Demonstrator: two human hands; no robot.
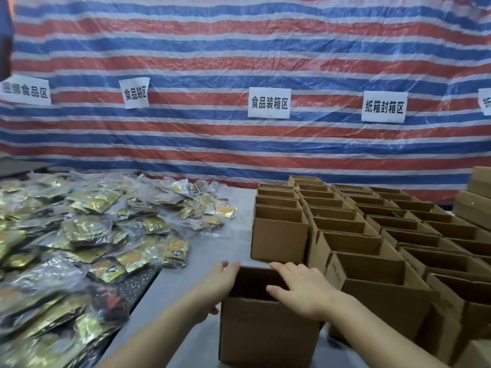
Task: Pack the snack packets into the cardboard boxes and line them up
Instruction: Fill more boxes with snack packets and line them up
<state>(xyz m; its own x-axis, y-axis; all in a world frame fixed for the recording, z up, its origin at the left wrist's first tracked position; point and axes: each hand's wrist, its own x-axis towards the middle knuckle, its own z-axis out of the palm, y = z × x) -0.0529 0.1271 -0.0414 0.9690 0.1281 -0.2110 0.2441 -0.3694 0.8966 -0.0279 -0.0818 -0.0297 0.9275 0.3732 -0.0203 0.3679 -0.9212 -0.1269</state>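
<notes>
I see my left hand (216,284) flat against the left wall of the nearest open brown cardboard box (268,330), fingers straight; my right hand (300,290) rests over its right rim, grip loose, fingers inside; the box stands on the smooth grey desk (183,282), just before a row of matching boxes (279,224); crinkly gold foil snack packets (79,235) heap to the left, a bare strip between; a striped red, white and blue tarpaulin (239,49) hangs behind.
</notes>
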